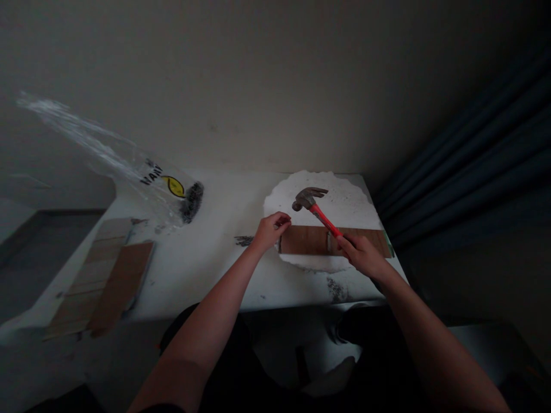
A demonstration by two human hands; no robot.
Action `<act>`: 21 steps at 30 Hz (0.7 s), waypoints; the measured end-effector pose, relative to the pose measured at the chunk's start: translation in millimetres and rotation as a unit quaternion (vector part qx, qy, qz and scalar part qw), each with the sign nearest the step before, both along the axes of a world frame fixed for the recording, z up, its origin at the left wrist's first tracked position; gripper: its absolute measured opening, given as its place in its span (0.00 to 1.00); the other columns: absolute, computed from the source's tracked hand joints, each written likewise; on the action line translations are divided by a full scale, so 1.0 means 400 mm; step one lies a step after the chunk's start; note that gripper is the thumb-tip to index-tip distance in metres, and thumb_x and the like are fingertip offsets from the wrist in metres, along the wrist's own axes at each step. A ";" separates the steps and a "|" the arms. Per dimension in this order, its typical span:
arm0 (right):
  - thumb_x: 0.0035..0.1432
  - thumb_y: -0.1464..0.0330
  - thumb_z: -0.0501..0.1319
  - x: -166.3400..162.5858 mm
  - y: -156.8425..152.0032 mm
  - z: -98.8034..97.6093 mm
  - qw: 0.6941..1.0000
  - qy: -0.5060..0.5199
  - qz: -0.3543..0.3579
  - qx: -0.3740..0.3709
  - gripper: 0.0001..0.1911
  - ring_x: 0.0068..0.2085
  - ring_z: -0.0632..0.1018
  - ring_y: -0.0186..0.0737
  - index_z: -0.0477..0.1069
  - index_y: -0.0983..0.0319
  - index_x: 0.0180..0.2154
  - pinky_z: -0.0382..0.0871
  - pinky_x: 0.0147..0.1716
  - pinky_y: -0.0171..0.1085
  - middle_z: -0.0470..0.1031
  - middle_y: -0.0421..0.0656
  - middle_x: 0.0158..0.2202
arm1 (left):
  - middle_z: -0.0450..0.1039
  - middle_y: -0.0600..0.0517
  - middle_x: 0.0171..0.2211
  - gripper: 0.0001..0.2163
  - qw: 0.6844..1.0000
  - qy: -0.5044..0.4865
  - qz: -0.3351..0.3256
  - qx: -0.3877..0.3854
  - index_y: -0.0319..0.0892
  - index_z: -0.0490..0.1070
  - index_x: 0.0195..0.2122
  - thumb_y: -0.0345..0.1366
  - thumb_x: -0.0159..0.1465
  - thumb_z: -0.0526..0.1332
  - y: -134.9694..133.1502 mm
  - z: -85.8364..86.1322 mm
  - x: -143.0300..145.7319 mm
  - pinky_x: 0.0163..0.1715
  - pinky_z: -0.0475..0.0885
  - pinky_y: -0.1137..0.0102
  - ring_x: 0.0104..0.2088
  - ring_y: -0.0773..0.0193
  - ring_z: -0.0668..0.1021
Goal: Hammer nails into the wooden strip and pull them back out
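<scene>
Nearest: white table [185, 275], its front edge just beyond the person's lap. Dark scatter [337, 289] lies by that edge; too fine to identify.

Right hand [363, 256]: fingers wrapped firmly around the red handle of a claw hammer [323, 217]. The hammer is held up at a slant, metal head to the upper left, seemingly clear of the surface.

Left hand [270, 228]: at the left end of a brown board [303, 240], thumb and fingertips drawn close together. Cannot tell whether anything small is pinched between them.

The board lies flat across a ragged-edged white slab [344, 206]. A crosswise mark runs near its middle; seam or strip, cannot tell.

Progress, as judged: work appears under way, not finished. Board is laid out and hammer in hand; no fastener in the board can be made out.

Left of the left hand: small heap of thin dark pieces [243, 241], probably nails. Farther left: two planks [123, 275], lying apart from the work. Beyond them: clear plastic bag [129, 166], dark contents at its lower end.

Farthest: plain wall [258, 86]; dark curtain [482, 137] at right.
</scene>
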State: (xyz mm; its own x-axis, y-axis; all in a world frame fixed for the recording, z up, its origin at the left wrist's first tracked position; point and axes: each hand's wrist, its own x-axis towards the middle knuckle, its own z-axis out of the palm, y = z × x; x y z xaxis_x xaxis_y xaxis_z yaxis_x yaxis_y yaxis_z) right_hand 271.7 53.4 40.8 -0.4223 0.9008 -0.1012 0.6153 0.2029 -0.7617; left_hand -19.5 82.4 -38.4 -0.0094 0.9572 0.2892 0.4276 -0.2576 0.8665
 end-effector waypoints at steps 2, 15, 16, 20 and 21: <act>0.67 0.49 0.48 -0.003 -0.003 0.002 1.000 -0.004 0.001 0.006 0.25 0.24 0.68 0.35 0.69 0.61 0.30 0.57 0.24 0.35 0.67 0.39 0.21 | 0.79 0.52 0.34 0.10 1.000 -0.027 0.003 -0.010 0.43 0.70 0.42 0.36 0.60 0.64 0.000 -0.003 0.002 0.38 0.74 0.68 0.35 0.64 0.80; 0.68 0.53 0.48 -0.033 -0.019 0.019 0.995 -0.086 0.044 0.022 0.23 0.26 0.70 0.36 0.71 0.62 0.32 0.56 0.28 0.36 0.71 0.42 0.25 | 0.78 0.52 0.32 0.12 0.998 -0.053 0.022 -0.026 0.43 0.66 0.38 0.35 0.57 0.67 0.006 -0.008 -0.005 0.34 0.74 0.69 0.32 0.64 0.80; 0.67 0.53 0.48 -0.033 -0.020 0.020 0.995 -0.087 0.043 0.019 0.23 0.26 0.70 0.36 0.71 0.62 0.32 0.56 0.28 0.36 0.71 0.42 0.25 | 0.78 0.53 0.32 0.14 0.997 -0.065 0.023 -0.028 0.43 0.65 0.40 0.34 0.56 0.68 0.006 -0.008 -0.005 0.34 0.74 0.69 0.33 0.64 0.80; 0.67 0.52 0.48 -0.033 -0.030 0.036 0.997 -0.067 0.037 0.008 0.25 0.25 0.70 0.35 0.71 0.62 0.31 0.56 0.26 0.35 0.71 0.42 0.24 | 0.79 0.53 0.32 0.17 0.996 -0.084 0.019 -0.039 0.44 0.61 0.42 0.33 0.56 0.68 0.008 -0.012 0.000 0.34 0.74 0.70 0.33 0.65 0.81; 0.68 0.51 0.47 -0.033 -0.033 0.041 0.998 -0.058 0.037 0.008 0.25 0.25 0.69 0.35 0.70 0.62 0.31 0.56 0.26 0.35 0.71 0.42 0.24 | 0.79 0.53 0.32 0.18 0.995 -0.089 0.017 -0.040 0.45 0.61 0.43 0.34 0.56 0.68 0.009 -0.012 0.001 0.34 0.73 0.70 0.33 0.65 0.81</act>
